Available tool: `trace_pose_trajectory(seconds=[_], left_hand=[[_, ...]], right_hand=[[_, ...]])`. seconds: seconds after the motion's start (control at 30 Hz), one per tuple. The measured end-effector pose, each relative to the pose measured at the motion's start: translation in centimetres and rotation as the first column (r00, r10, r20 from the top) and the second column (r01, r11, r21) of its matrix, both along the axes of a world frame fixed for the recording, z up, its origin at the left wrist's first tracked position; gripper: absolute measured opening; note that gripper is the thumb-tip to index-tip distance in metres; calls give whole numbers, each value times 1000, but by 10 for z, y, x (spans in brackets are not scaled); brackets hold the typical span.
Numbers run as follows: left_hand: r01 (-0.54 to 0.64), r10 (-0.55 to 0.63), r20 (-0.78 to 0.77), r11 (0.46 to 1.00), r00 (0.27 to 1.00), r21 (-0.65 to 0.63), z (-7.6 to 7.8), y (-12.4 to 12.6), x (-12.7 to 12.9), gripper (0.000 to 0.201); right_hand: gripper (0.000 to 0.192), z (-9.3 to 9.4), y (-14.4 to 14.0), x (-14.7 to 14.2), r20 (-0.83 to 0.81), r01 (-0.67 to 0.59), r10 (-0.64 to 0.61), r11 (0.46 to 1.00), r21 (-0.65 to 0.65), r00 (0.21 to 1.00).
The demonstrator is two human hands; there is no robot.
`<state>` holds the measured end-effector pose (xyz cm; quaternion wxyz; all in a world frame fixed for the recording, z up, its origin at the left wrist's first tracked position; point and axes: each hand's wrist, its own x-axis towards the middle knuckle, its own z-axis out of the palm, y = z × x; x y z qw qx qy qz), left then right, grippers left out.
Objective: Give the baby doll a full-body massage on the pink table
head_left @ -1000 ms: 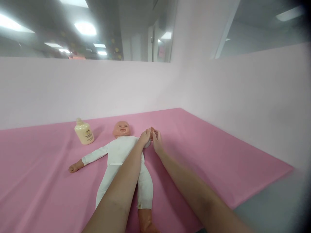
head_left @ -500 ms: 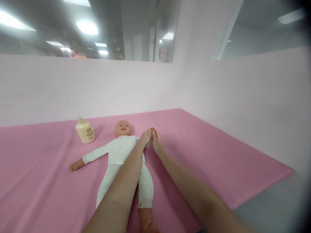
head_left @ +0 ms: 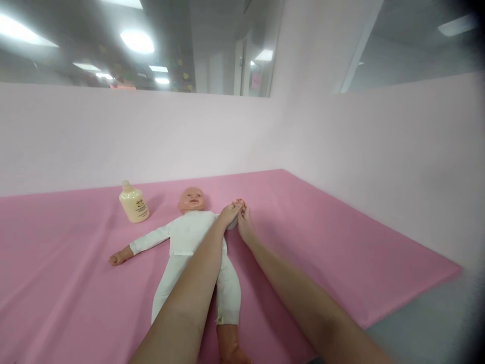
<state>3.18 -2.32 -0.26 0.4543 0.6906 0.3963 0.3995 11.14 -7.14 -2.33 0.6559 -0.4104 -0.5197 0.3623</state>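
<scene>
A baby doll (head_left: pixel 189 235) with a white cloth body lies on its back, its head toward the wall. My left hand (head_left: pixel 229 214) reaches across the doll's chest and closes on the doll's hand from the left, the thumb over it. From the other side, my right hand (head_left: pixel 245 223) wraps its fingers around the same doll's hand. Most of that small hand is hidden between mine. The doll's other arm (head_left: pixel 149 239) stretches out to the left on the pink cover. My left forearm hides part of its torso and legs.
A pale yellow bottle (head_left: pixel 135 205) with a printed label stands left of the doll's head. The pink cover (head_left: pixel 322 242) ends at a corner on the right. White walls (head_left: pixel 151 136) rise behind and at the right, with glass panes above.
My left thumb and fingers have shifted slightly up and right over the doll's hand, covering more of it. My right hand keeps its hold. The doll and bottle stay put.
</scene>
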Motion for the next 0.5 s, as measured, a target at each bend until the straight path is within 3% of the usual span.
trace_pose_trajectory(seconds=[0.13,0.37,0.5], left_hand=[[32,-31,28,999,999,-35,0,0,0,62],[65,-55,101,992,993,-105,2,0,-2,70],[94,-70,146,983,987,-159,2,-1,1,71]], right_hand=[[43,3,-1,-1,-124,2,-6,1000,-30,992],[40,3,-4,1,-184,-41,29,997,-65,982],[35,1,0,2,-199,2,-27,992,-124,980]])
